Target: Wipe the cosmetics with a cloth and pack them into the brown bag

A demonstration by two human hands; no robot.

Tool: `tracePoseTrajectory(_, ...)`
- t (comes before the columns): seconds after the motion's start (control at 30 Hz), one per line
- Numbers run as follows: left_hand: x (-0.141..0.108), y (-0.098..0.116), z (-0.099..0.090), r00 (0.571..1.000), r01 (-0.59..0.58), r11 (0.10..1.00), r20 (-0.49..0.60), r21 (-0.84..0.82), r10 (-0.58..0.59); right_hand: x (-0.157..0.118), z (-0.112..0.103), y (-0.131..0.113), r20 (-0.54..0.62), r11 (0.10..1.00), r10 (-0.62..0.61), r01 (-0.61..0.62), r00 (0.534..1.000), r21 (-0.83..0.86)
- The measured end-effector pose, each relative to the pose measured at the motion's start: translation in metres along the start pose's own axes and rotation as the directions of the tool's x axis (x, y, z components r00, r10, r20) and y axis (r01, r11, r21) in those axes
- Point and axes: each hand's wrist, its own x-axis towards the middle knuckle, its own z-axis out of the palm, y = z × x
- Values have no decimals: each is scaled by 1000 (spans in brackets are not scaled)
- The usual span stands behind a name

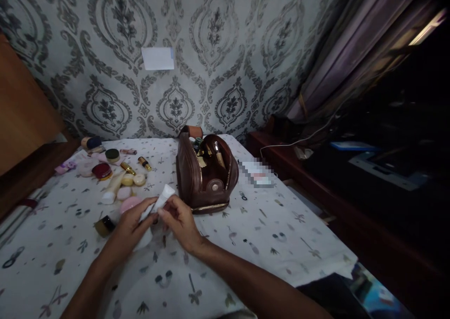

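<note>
Faced patterned wallpaper (215, 33) across a cloth-covered table (281, 258). Pinched a white tube (165, 196) between left hand (135, 218) and right hand (181, 221), low over it. Had small jars (101, 170) and gold tubes (128, 168) beyond the left hand, an open brown bag (188, 173) just past the right, blocking the way forward.

The tube (164, 197) was white, the bag (189, 178) brown, the cloth (260, 248) white with scattered motifs, the wallpaper (214, 28) grey damask.
</note>
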Motion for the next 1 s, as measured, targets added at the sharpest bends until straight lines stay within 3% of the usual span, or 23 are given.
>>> tracePoseTrajectory(0.2, 0, -3, -12, 998, 67, 997, 13, 28, -67, 2, 4, -2, -10, 975, 85, -81, 996, 207)
tracePoseTrajectory(0.43, -3, 14, -25, 968, 139, 990, -206, -36, -143, 10, 5, -4, -23, 855, 295, -253, 955, 452)
tracePoseTrajectory(0.6, -3, 17, -26, 962, 109, 991, -242, -77, -124, 10, 5, -7, 4, 794, 361, -309, 933, 524)
tracePoseTrajectory(0.73, -5, 12, -24, 940, 160, 980, -284, -120, -189, 10, 6, -8, -1, 790, 373, -316, 928, 526)
tracePoseTrajectory(0.9, -8, 15, -22, 857, 194, 953, -433, -231, -279, 10, 5, -10, -36, 772, 382, -297, 923, 562)
tracePoseTrajectory(1.0, -7, 16, -21, 785, 178, 944, -538, -277, -306, 8, 6, -10, 36, 778, 390, -350, 920, 522)
